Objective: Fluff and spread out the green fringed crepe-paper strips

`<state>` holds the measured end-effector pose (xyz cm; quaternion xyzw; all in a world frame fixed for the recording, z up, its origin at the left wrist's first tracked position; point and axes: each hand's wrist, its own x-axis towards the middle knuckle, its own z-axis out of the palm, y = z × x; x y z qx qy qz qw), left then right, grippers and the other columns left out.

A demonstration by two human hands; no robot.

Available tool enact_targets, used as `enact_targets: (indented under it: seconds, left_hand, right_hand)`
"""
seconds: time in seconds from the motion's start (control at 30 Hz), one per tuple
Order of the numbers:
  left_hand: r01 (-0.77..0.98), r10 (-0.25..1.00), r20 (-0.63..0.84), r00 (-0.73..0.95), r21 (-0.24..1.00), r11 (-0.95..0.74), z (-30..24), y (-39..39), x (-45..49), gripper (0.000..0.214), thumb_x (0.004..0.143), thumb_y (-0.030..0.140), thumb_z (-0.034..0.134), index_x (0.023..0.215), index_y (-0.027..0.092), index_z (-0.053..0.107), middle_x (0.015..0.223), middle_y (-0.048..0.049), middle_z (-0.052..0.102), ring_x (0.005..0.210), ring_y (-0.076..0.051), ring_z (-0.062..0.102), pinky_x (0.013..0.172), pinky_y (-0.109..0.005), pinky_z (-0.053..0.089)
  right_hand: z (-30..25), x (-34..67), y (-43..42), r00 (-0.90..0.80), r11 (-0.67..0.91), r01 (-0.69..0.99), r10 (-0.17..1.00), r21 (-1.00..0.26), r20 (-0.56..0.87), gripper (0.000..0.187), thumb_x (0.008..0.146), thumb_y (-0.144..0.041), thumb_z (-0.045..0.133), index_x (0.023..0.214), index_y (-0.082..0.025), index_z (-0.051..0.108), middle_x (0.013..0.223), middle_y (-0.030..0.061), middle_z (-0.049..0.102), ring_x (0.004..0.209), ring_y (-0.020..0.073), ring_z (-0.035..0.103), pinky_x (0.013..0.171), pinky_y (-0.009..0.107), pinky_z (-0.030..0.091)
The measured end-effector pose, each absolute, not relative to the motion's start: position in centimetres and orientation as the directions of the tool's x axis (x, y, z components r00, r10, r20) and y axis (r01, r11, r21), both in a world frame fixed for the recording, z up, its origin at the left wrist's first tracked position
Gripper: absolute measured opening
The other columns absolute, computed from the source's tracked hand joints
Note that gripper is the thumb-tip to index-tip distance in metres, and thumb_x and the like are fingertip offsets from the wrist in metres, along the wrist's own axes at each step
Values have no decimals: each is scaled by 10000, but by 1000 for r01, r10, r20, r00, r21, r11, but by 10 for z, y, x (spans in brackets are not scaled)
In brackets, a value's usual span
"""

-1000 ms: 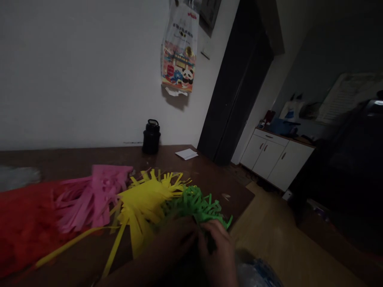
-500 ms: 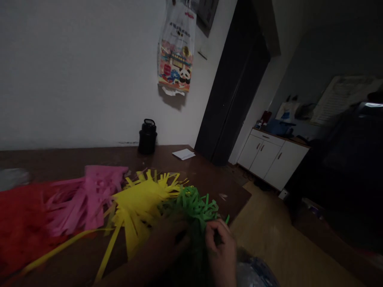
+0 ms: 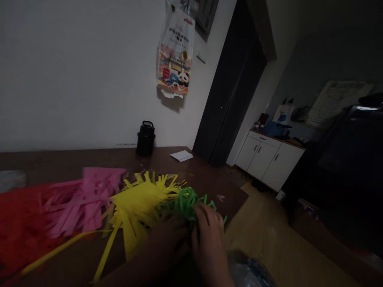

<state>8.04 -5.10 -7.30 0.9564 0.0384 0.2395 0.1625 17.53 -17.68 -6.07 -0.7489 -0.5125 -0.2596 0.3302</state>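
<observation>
Green fringed paper (image 3: 185, 203) lies near the table's right edge, its thin curled strips bunched together. My right hand (image 3: 209, 235) is over the right part of it, fingers bent down and closed around the strips. My left hand (image 3: 172, 235), in deep shadow, meets it from the other side with its fingers curled at the green paper; its fingertips are hard to make out. Just left of it is yellow fringed paper (image 3: 139, 199) with long loose strips. Pink fringed paper (image 3: 97, 183) and a red pile (image 3: 22, 215) follow farther left.
A black bottle (image 3: 145, 139) and a folded white paper (image 3: 181, 155) stand and lie at the back of the brown table (image 3: 206, 179). A clear plastic bag (image 3: 249, 273) shows below the right edge. White cabinets (image 3: 266, 159) stand across the floor.
My right hand has moved left and inward over the green paper, from a pinch at its right side to bent fingers across it. The view has shifted slightly.
</observation>
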Motion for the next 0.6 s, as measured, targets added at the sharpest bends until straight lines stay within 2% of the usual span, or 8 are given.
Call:
enact_targets:
  seconds: [0.07,0.13,0.2,0.27,0.4,0.5,0.6]
  left_hand:
    - [-3,146,457,877,309,-951,-74,-49,79,159,772,141,548,759,216,687,844,-39,707,865,-254,631,904,-472,385]
    - [14,162,469,868,303,-953,-73,-47,77,158,771,135,540,747,214,675,847,-42,706,856,-257,632,879,-463,396]
    - [41,192,481,856,308,-950,-70,-45,75,148,787,140,533,766,205,664,862,-50,704,866,-271,634,851,-462,404]
    - [77,237,503,831,318,-945,-67,-44,74,133,833,177,518,850,186,650,908,-75,697,907,-299,628,858,-488,395]
    - [114,308,610,730,337,-935,-64,-44,75,165,890,303,541,970,172,601,1001,-112,668,993,-328,594,898,-517,367]
    - [72,252,636,729,295,-953,-69,-42,77,172,865,206,563,1032,220,603,1055,-76,669,1016,-298,584,901,-478,370]
    - [25,184,663,725,242,-970,-77,-39,78,247,828,109,540,1004,253,637,1042,-47,677,993,-275,580,897,-453,377]
  right_hand:
    - [-57,181,-174,364,-252,931,622,-262,694,351,831,-37,472,1059,-218,668,1017,70,714,951,245,643,922,426,442]
    - [-57,186,-173,428,-248,903,599,-351,677,288,870,-75,460,982,-213,686,893,52,725,844,232,658,828,378,481]
    - [-59,189,-173,492,-238,867,545,-437,679,264,909,-135,450,993,-212,688,913,55,730,844,230,667,769,340,500]
    - [-63,189,-174,524,-211,845,500,-491,689,258,935,-186,441,1002,-212,690,940,55,737,849,221,679,776,326,513]
    - [-69,184,-175,521,-154,843,471,-515,712,249,948,-227,449,1012,-203,689,943,59,743,860,209,692,793,311,526]
    - [-72,179,-175,484,-117,863,468,-491,739,257,945,-218,444,1007,-210,694,931,57,743,850,202,696,784,301,528]
    - [-73,181,-176,479,-92,865,440,-493,760,274,947,-238,442,1003,-215,710,941,56,749,863,203,700,799,305,528]
